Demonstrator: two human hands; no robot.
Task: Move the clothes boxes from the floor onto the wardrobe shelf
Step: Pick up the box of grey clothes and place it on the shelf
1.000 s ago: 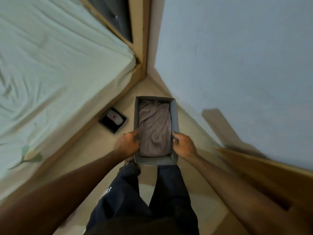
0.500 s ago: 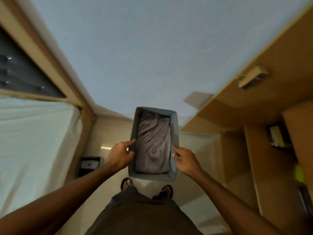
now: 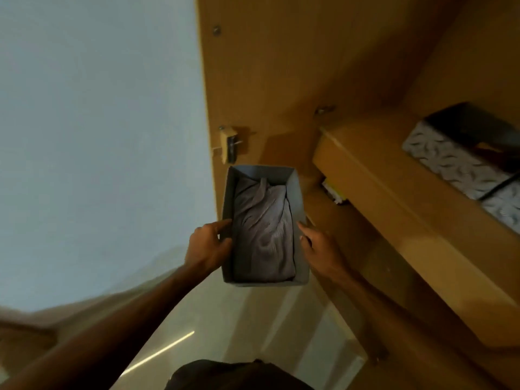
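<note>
I hold the box (image 3: 300,201) in the air before the wardrobe, my left hand (image 3: 207,249) and right hand (image 3: 320,247) each gripping a long wall, folded cloth (image 3: 263,232) inside. I judge it best to keep it level, lift it right and slide it onto the shelf (image 3: 394,190) beside the patterned box (image 3: 447,161). No label or writing is readable.
</note>
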